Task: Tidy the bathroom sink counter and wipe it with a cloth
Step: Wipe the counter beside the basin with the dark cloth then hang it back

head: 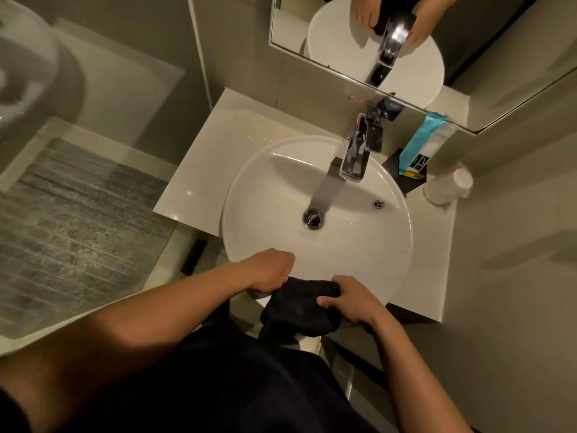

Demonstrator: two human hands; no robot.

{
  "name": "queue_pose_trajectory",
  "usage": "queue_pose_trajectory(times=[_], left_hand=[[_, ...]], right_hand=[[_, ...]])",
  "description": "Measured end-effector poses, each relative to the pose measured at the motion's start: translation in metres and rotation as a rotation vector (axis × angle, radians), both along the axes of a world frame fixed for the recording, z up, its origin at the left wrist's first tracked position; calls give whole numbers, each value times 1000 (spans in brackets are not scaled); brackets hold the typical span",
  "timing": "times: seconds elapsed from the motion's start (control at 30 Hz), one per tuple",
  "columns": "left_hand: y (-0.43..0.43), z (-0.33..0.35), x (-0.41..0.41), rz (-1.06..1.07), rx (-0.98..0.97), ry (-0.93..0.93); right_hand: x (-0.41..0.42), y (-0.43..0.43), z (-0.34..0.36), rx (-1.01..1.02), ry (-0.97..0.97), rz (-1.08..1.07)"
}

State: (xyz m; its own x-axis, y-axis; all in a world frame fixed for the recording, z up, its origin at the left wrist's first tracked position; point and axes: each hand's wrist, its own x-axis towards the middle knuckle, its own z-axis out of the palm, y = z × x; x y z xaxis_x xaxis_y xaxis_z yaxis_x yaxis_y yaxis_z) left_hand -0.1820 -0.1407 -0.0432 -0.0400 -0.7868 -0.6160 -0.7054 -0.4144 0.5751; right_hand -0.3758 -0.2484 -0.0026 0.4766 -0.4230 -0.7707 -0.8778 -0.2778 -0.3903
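A dark cloth (296, 307) hangs bunched over the near rim of the round white basin (268, 195). My left hand (271, 271) grips the cloth's left end and my right hand (349, 300) grips its right end. Water runs from the chrome tap (356, 157) into the drain (313, 218). The pale counter (224, 151) surrounds the basin, with water droplets on its left part.
At the back right of the counter stand a blue-and-white box (421, 145), a dark box (402, 173) and a white bottle (449, 185). A mirror (343, 42) hangs above the tap. A glass shower panel and tiled floor (78, 220) lie to the left.
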Motion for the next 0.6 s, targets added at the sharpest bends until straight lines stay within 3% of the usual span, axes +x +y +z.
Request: queue_pose_trajectory(times=[0.2, 0.33, 0.6], left_hand=[[27, 27, 21, 477, -93, 390], [43, 44, 33, 747, -162, 659], [47, 68, 108, 954, -531, 591]], right_hand=[[-14, 10, 24, 237, -251, -412], [1, 12, 40, 326, -393, -547], [95, 11, 56, 217, -647, -550]])
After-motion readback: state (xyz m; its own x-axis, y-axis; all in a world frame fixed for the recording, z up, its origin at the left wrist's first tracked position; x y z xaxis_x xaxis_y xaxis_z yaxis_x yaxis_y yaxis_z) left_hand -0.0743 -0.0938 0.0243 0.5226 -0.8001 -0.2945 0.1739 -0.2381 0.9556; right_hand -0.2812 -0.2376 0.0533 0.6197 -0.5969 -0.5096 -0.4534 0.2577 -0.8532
